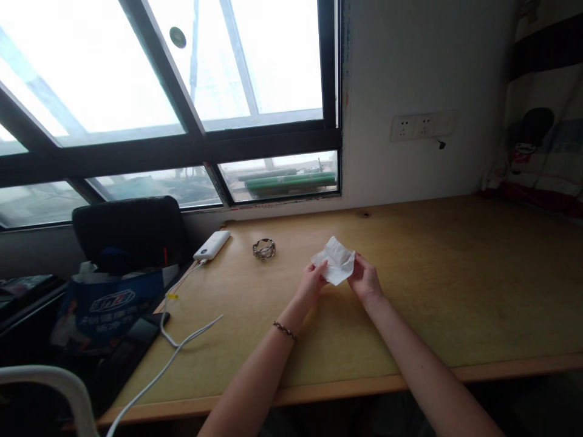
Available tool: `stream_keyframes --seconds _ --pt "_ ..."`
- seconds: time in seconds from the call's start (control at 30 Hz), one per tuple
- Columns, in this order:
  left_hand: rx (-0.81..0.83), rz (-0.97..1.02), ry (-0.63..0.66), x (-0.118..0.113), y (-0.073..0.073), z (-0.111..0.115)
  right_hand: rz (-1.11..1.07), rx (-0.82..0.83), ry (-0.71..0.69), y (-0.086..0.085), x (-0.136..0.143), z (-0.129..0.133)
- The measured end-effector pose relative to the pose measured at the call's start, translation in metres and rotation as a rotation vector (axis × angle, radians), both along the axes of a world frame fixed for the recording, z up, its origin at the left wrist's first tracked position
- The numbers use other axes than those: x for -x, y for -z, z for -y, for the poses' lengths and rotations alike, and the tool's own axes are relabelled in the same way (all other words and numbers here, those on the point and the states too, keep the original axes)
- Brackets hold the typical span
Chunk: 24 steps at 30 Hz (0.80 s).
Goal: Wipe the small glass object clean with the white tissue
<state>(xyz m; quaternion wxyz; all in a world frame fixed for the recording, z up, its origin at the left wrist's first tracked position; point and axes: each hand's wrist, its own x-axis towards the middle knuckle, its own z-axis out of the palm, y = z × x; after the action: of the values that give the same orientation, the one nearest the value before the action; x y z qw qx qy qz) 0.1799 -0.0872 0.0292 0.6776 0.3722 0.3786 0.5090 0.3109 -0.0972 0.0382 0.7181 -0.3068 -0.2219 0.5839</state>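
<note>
A creased white tissue [336, 262] is held up over the wooden table, between both hands. My left hand [314, 279], with a braided bracelet [284, 330] on its wrist, pinches the tissue's left edge with the thumb on top. At the tissue's right corner, my right hand [364, 277] grips it between thumb and fingers. Some fingers of both hands are hidden behind the tissue or turned away. To the left of the hands, apart from them, a silvery openwork bangle [264, 249] lies on the tabletop.
On the table's [455, 285] left side lies a white power bank [212, 245] with a white cable [182, 343] running over the front left edge. A blue bag [113, 306] and a black chair [130, 230] stand left of the table. A wall socket [414, 126] is behind.
</note>
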Motion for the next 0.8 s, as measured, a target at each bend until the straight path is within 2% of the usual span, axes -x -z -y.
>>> stream_keyframes --seconds 0.07,0.17,0.3,0.47,0.63,0.8 --pt "-0.042 -0.001 -0.058 0.002 -0.001 -0.001 0.029 0.048 -0.027 -0.003 0.003 0.003" --pt "-0.096 -0.023 -0.114 0.005 -0.002 -0.002 0.191 0.059 -0.087 -0.003 0.008 0.007" --pt "-0.131 -0.06 -0.184 0.007 -0.003 -0.002 0.381 0.112 -0.182 0.005 0.011 0.008" --pt "-0.177 -0.126 -0.223 0.012 -0.002 -0.003 0.487 0.103 -0.033 0.017 0.009 0.004" --pt "-0.205 -0.24 -0.252 0.015 0.001 -0.007 0.775 0.119 0.137 0.016 0.008 0.004" --pt "-0.235 -0.286 -0.266 0.017 0.003 -0.01 0.969 0.116 0.197 0.015 0.007 0.005"
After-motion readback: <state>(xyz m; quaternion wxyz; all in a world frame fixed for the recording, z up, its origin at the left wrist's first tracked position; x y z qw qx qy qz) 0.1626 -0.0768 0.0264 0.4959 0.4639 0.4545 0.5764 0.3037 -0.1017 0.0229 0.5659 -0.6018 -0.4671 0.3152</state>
